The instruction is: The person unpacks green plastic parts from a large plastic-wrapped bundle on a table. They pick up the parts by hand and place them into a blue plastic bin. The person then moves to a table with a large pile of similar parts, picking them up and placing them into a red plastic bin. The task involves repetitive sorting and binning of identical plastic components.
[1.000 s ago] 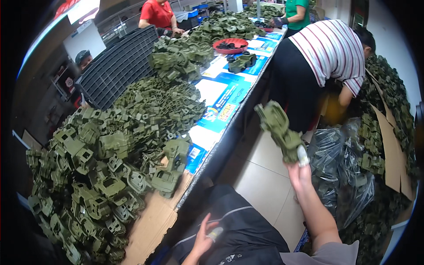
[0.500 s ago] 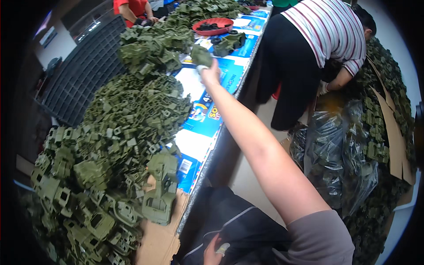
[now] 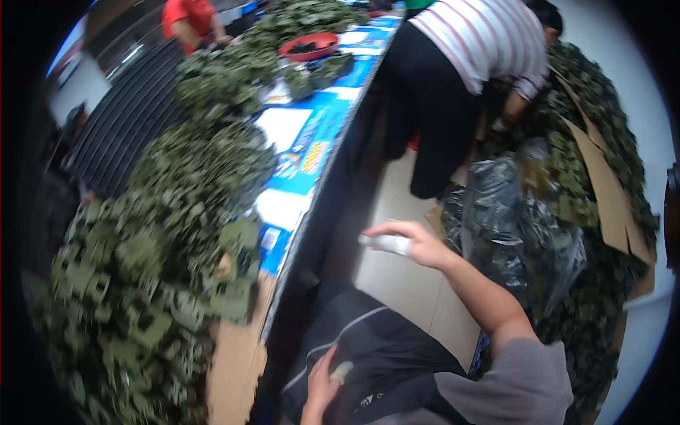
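Note:
My right hand is in the air over the floor beside the table, fingers stretched out with white wraps on them and nothing in them. In my lap, my left hand lies on the dark trousers, its fingers apart and one wrapped in white. Left of both hands, olive-green plastic toy vehicle parts are heaped on the table. A larger green vehicle body sits at the heap's near right edge. Farther up, a green part rests on the printed blue and white sheets. Motion blurs the picture.
A red bowl of black pieces stands at the table's far end. A person in a striped top bends over green parts on the right, near clear plastic bags and cardboard. Another person in red stands across the table, beside a black ribbed panel.
My right hand has let go of the green part it held over the table and pulled back toward me. A green part lies near that spot. The view has shifted; my left hand stays in my lap.

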Demonstrator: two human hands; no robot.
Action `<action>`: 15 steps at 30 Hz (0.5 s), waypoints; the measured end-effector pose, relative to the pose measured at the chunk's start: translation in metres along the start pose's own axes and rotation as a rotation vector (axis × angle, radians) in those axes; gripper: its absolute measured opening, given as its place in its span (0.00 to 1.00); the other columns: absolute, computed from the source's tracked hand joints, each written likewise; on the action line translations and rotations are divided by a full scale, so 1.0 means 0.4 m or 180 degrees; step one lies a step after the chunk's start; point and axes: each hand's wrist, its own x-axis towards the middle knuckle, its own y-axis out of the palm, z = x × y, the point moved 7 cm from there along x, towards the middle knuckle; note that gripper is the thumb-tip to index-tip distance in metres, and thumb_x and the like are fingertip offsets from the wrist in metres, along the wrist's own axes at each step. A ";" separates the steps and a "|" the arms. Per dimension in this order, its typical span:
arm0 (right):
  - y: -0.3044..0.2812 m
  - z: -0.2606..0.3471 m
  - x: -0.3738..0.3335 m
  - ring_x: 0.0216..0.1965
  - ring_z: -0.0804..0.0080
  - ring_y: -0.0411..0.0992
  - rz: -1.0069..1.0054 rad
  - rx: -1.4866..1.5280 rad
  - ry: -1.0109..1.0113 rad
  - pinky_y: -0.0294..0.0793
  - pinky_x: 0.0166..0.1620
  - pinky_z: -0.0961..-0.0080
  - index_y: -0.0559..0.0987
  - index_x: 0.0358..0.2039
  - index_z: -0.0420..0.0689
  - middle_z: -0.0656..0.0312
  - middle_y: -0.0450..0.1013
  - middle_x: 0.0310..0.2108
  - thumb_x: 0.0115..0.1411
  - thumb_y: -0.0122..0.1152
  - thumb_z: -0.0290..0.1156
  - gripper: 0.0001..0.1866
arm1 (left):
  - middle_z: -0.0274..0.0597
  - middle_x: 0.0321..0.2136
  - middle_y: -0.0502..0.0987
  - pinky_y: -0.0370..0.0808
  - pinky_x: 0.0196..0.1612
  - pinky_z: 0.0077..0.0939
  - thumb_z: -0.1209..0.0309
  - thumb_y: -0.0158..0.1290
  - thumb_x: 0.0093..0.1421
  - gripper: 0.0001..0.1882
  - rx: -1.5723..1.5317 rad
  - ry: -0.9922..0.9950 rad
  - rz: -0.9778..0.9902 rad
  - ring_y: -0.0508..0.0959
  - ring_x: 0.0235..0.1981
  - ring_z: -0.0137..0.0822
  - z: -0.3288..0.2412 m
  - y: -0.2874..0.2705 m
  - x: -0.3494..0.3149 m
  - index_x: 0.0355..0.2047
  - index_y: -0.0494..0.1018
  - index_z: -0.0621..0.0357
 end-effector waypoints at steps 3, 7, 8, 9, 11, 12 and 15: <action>0.039 0.167 -0.132 0.44 0.66 0.66 0.0356 0.0194 -0.0667 0.63 0.47 0.73 0.71 0.43 0.38 0.54 0.68 0.42 0.56 0.48 0.34 0.17 | 0.48 0.43 0.70 0.66 0.46 0.31 0.83 0.49 0.41 0.32 0.0181 0.0223 -0.0002 0.69 0.45 0.45 -0.058 -0.001 0.005 0.50 0.61 0.54; 0.217 0.382 -0.261 0.54 0.43 0.52 0.1825 0.0753 -0.1105 0.51 0.53 0.55 0.67 0.45 0.30 0.36 0.55 0.50 0.57 0.35 0.54 0.35 | 0.48 0.42 0.70 0.65 0.46 0.32 0.81 0.52 0.42 0.32 0.0190 0.0341 -0.0130 0.68 0.45 0.45 -0.090 0.003 -0.025 0.51 0.61 0.54; 0.250 0.421 -0.275 0.54 0.38 0.48 0.2310 0.1098 -0.1618 0.48 0.53 0.50 0.65 0.47 0.30 0.32 0.52 0.51 0.56 0.32 0.57 0.38 | 0.48 0.42 0.70 0.65 0.46 0.32 0.81 0.52 0.41 0.32 0.0178 0.0208 -0.0228 0.69 0.45 0.45 -0.099 -0.012 -0.044 0.51 0.61 0.54; 0.266 0.484 -0.312 0.55 0.33 0.45 0.2764 0.1398 -0.2074 0.45 0.53 0.45 0.64 0.48 0.30 0.29 0.48 0.52 0.56 0.29 0.59 0.40 | 0.47 0.41 0.70 0.65 0.46 0.31 0.81 0.52 0.41 0.32 -0.0042 0.0044 -0.0027 0.69 0.44 0.45 -0.028 0.031 -0.041 0.50 0.62 0.54; 0.279 0.546 -0.361 0.53 0.37 0.49 0.2722 0.1622 -0.2672 0.47 0.51 0.45 0.65 0.49 0.36 0.36 0.52 0.51 0.56 0.31 0.59 0.37 | 0.47 0.40 0.71 0.65 0.46 0.31 0.81 0.52 0.41 0.31 -0.0064 0.0004 0.0062 0.70 0.43 0.44 -0.028 0.064 -0.056 0.50 0.62 0.54; 0.293 0.570 -0.394 0.52 0.45 0.54 0.2275 0.1747 -0.2973 0.52 0.51 0.48 0.67 0.48 0.42 0.45 0.58 0.50 0.56 0.35 0.57 0.33 | 0.47 0.40 0.71 0.65 0.46 0.31 0.81 0.52 0.41 0.31 0.0049 0.0196 -0.0019 0.70 0.43 0.44 -0.090 0.067 -0.057 0.49 0.63 0.54; 0.284 0.573 -0.440 0.53 0.52 0.57 0.1808 0.1559 -0.3394 0.49 0.53 0.47 0.67 0.50 0.52 0.55 0.60 0.52 0.54 0.43 0.56 0.29 | 0.47 0.40 0.71 0.65 0.46 0.31 0.82 0.51 0.41 0.31 0.0138 0.0337 0.0080 0.70 0.43 0.44 -0.129 0.085 -0.072 0.49 0.63 0.55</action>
